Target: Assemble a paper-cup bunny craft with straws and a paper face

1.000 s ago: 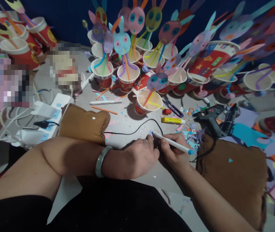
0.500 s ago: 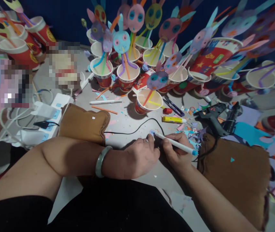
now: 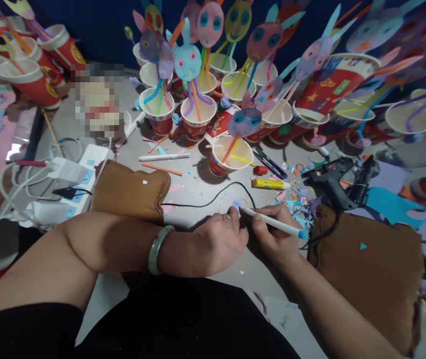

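Observation:
My left hand [image 3: 220, 245], fingers curled, presses a small lilac paper disc [image 3: 236, 203] against the table with its fingertips. Blue marks show on the disc. Closed around a white felt-tip pen [image 3: 278, 224] with a light-blue end is my right hand [image 3: 278, 237]. The pen tip lies close beside the disc; whether it touches cannot be made out. Just beyond stands a paper cup [image 3: 218, 164] with bent straws and a purple paper face [image 3: 245, 123].
Many cups with paper faces line the back. Scissors [image 3: 271, 164], a yellow marker [image 3: 271, 184] and a black glue gun [image 3: 330, 182] lie to the right among paper scraps. Brown cushions [image 3: 126, 194] flank my arms. A black cord [image 3: 205, 203] crosses behind my hands; a power strip [image 3: 89, 169] is left.
The pen tip has shifted slightly right and down, showing more of the disc's blue marks. My left hand has stayed nearly in place.

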{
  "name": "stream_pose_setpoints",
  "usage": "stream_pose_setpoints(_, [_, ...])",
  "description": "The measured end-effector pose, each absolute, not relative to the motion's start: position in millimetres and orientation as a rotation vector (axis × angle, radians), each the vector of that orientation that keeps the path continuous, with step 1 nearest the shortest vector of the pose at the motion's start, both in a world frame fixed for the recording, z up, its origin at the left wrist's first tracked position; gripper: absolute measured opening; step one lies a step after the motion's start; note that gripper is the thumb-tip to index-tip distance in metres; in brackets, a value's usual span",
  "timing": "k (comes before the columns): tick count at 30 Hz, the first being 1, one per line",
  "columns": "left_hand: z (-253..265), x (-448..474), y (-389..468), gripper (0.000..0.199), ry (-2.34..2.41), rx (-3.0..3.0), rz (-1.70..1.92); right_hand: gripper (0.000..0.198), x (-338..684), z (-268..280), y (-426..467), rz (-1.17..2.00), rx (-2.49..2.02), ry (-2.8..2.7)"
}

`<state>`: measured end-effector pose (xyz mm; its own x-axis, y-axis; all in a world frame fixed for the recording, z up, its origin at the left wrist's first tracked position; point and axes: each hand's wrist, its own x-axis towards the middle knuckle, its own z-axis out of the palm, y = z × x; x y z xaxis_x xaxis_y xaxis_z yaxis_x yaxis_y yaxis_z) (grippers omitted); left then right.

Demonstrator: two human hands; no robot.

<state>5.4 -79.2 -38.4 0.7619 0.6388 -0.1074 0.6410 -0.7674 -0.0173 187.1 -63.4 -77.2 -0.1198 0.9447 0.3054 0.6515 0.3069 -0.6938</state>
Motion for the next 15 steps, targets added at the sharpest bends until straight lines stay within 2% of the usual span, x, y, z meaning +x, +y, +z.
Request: stream_pose_setpoints(15, [-46.8, 4.1, -83.8, 0.028, 1.106, 2.955, -0.105, 0.012, 185.2, -77.9, -63.7, 0.531, -1.46, -1.82])
